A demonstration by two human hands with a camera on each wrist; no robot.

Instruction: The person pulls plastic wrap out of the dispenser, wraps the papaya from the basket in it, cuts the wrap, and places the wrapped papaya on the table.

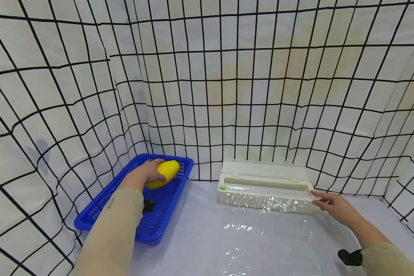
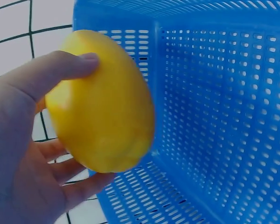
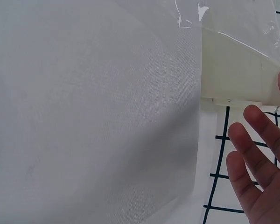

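Yellow mango (image 1: 163, 173) gripped in left hand (image 1: 148, 172) over far end of blue perforated basket (image 1: 100, 209).

Thumb across top of fruit, fingers curled beneath, seen close in left wrist view (image 2: 102, 102). Right hand (image 1: 334, 207) held wide, fingers straight, just beside right end of white cling-film dispenser (image 1: 265, 188), lid up. Sheet of cling film (image 1: 262, 237) drawn out flat over white tabletop (image 1: 200, 214).

Bright, even light is filling every view; glare is glinting off the film (image 1: 262, 230) (wrinkled, shiny), grid lines are bowing at the head view's edges, and wrist views are looking soft.
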